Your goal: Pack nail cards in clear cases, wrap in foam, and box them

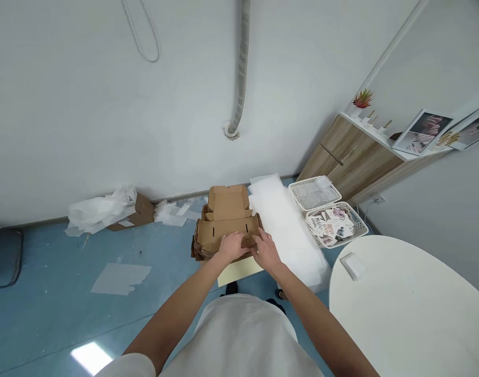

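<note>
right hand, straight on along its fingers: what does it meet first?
The right hand points forward and slightly left, fingertips seemingly on the flat cardboard box atop the stack; that box comes first, though depth is unclear.

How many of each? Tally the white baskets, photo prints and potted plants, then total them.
White baskets: 2
Photo prints: 2
Potted plants: 1
Total: 5
</note>
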`<state>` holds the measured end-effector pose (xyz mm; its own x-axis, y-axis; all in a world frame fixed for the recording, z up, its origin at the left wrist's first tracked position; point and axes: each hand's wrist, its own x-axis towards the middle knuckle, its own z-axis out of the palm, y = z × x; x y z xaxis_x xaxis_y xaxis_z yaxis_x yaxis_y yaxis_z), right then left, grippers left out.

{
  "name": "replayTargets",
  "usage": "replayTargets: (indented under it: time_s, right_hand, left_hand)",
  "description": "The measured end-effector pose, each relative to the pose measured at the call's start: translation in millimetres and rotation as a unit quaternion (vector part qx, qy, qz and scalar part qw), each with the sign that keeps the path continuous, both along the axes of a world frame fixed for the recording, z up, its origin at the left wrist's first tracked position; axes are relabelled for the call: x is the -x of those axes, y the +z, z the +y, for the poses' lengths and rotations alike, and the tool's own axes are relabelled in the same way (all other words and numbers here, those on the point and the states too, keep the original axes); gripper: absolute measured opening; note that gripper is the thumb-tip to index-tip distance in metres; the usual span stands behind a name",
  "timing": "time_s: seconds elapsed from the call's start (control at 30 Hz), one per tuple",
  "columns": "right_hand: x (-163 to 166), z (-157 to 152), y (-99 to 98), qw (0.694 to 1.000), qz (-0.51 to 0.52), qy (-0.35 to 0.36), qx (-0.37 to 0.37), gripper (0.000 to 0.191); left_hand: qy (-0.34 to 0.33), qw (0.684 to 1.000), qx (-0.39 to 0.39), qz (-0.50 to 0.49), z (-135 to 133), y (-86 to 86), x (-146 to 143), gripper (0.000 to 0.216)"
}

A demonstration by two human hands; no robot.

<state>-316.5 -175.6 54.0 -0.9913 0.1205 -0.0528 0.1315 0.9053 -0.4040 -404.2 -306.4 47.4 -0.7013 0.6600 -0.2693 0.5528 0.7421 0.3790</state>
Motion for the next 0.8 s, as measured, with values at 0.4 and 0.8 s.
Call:
replayTargets:
  time_s: [0.4,0.8]
  right_hand:
    - [9,-10,1.8,0.995,0.05,-0.08,0.03,0.048]
    - [-4,-27,-2.4,0.999,-0.04,0.018,-0.016,0.033]
  left_hand:
    - [-0.067,0.991,-0.106,-0.042,-13,-8.5,20,0.026]
    - [-0.036,0.99,-0.13,0.042,-22,0.9,13,0.028]
